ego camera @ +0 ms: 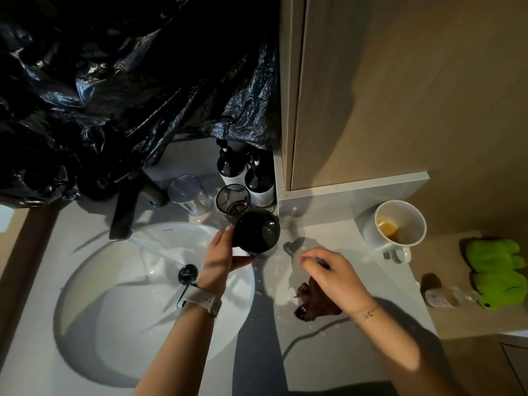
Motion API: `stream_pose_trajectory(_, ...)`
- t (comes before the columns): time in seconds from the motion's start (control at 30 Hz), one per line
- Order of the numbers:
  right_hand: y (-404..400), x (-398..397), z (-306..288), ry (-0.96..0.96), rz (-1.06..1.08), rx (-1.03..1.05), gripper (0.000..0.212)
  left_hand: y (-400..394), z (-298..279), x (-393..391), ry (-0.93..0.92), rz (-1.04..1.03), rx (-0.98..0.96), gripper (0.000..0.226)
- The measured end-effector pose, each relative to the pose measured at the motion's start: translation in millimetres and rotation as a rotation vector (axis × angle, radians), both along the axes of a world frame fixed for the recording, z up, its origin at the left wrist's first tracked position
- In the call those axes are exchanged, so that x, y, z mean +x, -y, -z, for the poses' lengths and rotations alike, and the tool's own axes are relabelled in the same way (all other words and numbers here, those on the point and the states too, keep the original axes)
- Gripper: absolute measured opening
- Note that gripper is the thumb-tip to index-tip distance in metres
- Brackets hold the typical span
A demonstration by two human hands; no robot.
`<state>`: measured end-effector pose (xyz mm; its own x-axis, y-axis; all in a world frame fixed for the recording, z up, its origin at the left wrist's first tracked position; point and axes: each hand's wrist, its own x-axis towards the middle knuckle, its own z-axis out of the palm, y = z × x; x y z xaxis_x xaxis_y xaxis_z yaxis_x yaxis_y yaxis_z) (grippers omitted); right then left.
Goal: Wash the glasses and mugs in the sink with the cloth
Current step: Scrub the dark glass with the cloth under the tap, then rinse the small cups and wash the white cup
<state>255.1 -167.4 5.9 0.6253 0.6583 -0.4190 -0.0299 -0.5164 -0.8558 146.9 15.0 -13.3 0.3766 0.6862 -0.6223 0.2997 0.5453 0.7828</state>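
Left hand point(221, 254) gripping dark smoked drinking glass point(258, 231), mouth tilted rightward toward right hand point(333, 274) pinching nearby brown wet cloth point(313, 302).

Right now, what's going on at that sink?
A person is washing up. The left hand holds a dark glass at the basin's right rim, with water running from the tap. The right hand rests on the brown cloth on the wet counter. A white mug with brown residue stands further right.
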Motion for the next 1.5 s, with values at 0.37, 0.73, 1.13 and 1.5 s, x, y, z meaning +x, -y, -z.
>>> stream_pose_trajectory(0.37, 85.4, 35.7, -30.1, 0.081, 0.311, -0.003, 0.019, 115.6, -18.5, 20.7, -0.039, 0.308, 0.675, 0.022)
stream_pose_trajectory(0.73, 157.2, 63.3, -26.9, 0.065, 0.432, -0.105, 0.022, 201.4, -0.1, 117.0, 0.243, 0.651, -0.032, 0.012)
stream_pose_trajectory(1.13, 140.6, 44.2, -25.3, 0.079, 0.387, -0.106, 0.021, 164.9, 20.9, 62.3, 0.268, 0.609, 0.257, 0.029)
stream_pose_trajectory(1.5, 46.0, -31.0, -47.1, 0.081, 0.314, -0.012, 0.019, 74.3, -6.5, -69.9, 0.372, 0.446, 0.167, 0.031)
